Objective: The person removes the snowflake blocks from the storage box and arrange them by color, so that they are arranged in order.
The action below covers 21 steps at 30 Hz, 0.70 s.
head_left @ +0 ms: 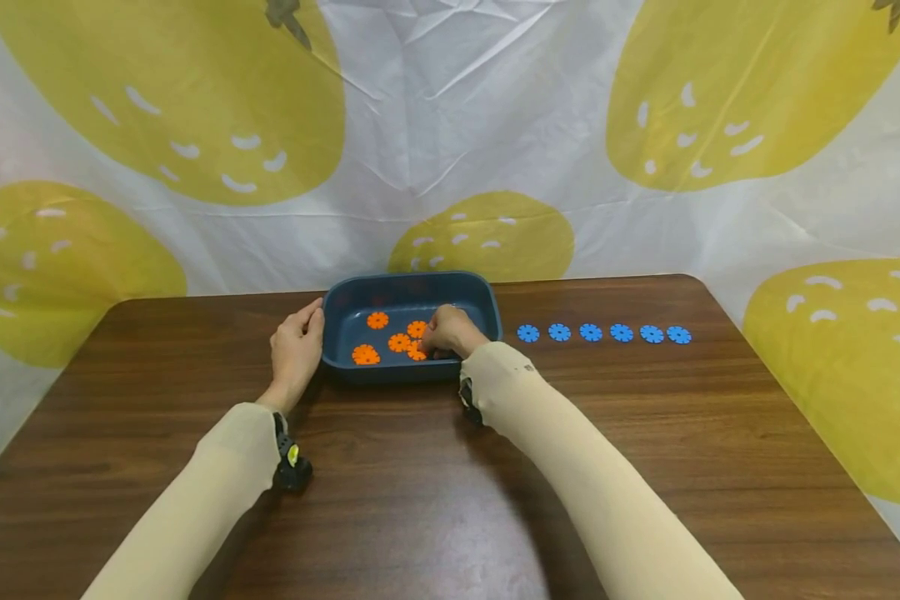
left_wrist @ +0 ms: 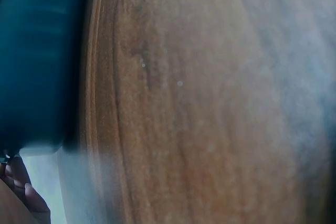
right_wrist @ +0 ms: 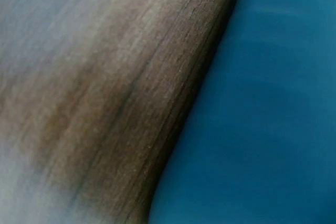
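Observation:
A dark blue-grey plastic basin (head_left: 390, 375) stands at the back of the table. Several orange notched discs (head_left: 377, 320) lie inside it, some overlapping. My left hand (head_left: 294, 346) rests against the basin's left end from outside; in the left wrist view its fingers (left_wrist: 35, 200) show beside the basin's corner. Over the front wall, my right hand (head_left: 452, 332) reaches down into the basin's right half with bent fingers, right beside an orange disc (head_left: 416, 353). Its fingertips are hidden, so a hold cannot be made out. Only table and basin wall (right_wrist: 262, 108) appear in the right wrist view.
Several blue notched discs (head_left: 590, 332) lie in a row on the brown wooden table (head_left: 390, 500), right of the basin. A white cloth (head_left: 450, 150) with yellow fruit shapes hangs behind the table's back edge.

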### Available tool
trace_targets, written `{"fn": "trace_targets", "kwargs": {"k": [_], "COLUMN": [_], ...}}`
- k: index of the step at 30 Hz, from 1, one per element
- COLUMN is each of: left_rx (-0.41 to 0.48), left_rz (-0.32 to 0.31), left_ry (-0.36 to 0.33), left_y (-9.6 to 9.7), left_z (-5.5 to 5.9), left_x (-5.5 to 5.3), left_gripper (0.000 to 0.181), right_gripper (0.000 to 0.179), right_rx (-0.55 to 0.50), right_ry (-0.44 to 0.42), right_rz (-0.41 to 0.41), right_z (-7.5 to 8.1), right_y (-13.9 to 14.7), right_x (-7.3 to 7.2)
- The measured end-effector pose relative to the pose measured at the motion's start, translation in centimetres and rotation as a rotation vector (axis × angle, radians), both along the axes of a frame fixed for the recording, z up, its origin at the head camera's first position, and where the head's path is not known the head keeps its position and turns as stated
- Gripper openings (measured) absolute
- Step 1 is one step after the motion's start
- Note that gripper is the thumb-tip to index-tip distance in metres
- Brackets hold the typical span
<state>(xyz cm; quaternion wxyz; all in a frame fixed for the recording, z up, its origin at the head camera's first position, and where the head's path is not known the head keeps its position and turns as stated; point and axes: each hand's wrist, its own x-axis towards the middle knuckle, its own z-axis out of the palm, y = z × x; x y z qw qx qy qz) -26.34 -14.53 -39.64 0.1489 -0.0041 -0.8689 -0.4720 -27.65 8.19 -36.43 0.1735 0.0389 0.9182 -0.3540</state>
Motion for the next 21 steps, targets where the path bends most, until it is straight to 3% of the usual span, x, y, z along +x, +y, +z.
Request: {"fn": "trace_targets", "kwargs": {"k": [5,14,21], "left_rx": [0.006,0.000,0.001], "left_rz": [-0.006,-0.010,-0.010], "left_ry": [-0.003,-0.007,-0.003], "left_y": [0.03,0.08,0.02], "left_z": [0.07,0.12,0.13], "left_x": [0.10,0.15,0.22], "left_gripper": [0.038,0.038,0.038], "right_gripper": [0.024,0.034,0.018], "right_rx": [-0.052,-0.183,-0.265], "right_ry": [0.000,-0.027,0.015], "right_rz": [0.006,-0.018,-0.058], "right_z": [0.17,0.19,0.37], "right_y": [0.22,0.60,0.77], "right_x": [0.11,-0.10,0.03]}}
